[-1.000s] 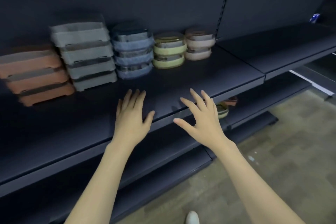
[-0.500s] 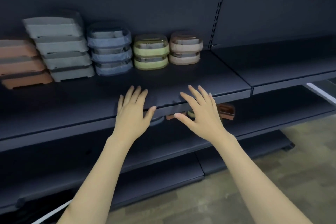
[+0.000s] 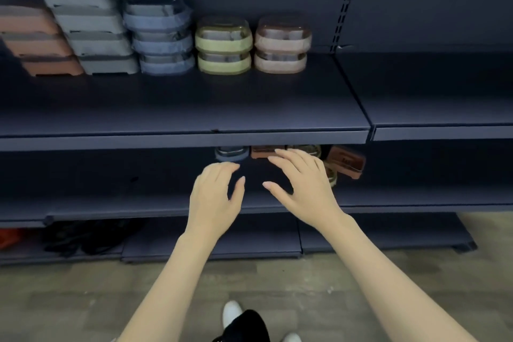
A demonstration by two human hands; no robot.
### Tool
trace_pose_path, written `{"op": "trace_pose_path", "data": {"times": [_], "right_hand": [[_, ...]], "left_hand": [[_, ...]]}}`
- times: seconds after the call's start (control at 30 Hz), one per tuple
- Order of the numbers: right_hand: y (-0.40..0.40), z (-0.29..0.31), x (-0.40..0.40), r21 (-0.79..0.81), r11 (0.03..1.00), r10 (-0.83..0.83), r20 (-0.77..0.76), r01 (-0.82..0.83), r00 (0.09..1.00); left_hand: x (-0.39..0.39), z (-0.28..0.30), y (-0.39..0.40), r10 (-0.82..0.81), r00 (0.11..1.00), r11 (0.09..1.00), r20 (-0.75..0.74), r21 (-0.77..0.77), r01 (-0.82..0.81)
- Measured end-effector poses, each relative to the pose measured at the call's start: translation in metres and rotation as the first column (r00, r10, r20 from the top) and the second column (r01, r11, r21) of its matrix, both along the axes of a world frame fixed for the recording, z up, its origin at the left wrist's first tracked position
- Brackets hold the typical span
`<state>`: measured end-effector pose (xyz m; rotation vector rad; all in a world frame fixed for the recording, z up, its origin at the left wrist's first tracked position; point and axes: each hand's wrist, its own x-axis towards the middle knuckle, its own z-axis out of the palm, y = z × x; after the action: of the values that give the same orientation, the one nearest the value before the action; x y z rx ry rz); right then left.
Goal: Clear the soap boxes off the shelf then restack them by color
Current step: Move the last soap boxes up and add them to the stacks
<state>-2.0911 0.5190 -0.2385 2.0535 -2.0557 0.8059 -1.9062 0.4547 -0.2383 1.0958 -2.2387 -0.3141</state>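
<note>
Both hands, left hand (image 3: 215,197) & right hand (image 3: 301,186), reached w/ fingers spread, empty, toward loose soap boxes (image 3: 345,161) at lower shelf (image 3: 138,203) back (sorted stacks (image 3: 223,46) above), next probably gripping one.

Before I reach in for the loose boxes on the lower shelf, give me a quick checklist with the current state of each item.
1. Left hand free: ok, fingers relaxed, holding nothing.
2. Right hand free: ok, fingers spread, holding nothing.
3. Loose boxes visible: not ok, the blue box, brown box and tilted brown box are partly hidden by the upper shelf edge.
4. How many boxes remain below: cannot tell.
5. Upper stacks sorted by color: ok, the orange stack, grey stack, blue stack, green stack and pink stack each hold one color.
</note>
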Motion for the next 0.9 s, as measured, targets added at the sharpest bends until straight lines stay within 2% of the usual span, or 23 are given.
{"op": "trace_pose_path", "data": {"times": [0.2, 0.4, 0.57, 0.7, 0.9], "right_hand": [[-0.014, -0.059, -0.011, 0.171, 0.984, 0.045, 0.025, -0.048, 0.999], [-0.058, -0.131, -0.032, 0.195, 0.979, 0.062, -0.007, -0.06, 0.998], [-0.105, -0.202, -0.049, 0.165, 0.983, 0.09, -0.027, -0.084, 0.996], [-0.148, -0.247, -0.066, 0.151, 0.986, 0.08, -0.063, -0.07, 0.995], [-0.211, -0.277, -0.086, 0.224, 0.974, 0.049, -0.144, -0.016, 0.988]], "left_hand": [[-0.019, -0.055, -0.02, 0.062, 0.992, 0.987, 0.109, 0.139, -0.077], [-0.052, -0.124, -0.065, 0.081, 0.986, 0.988, 0.147, 0.122, -0.099], [-0.068, -0.196, -0.107, 0.059, 0.982, 0.998, 0.178, 0.022, -0.064], [-0.075, -0.238, -0.143, 0.141, 0.962, 0.99, 0.234, -0.018, -0.141], [-0.085, -0.275, -0.205, 0.114, 0.979, 0.993, 0.169, -0.03, -0.11]]}}
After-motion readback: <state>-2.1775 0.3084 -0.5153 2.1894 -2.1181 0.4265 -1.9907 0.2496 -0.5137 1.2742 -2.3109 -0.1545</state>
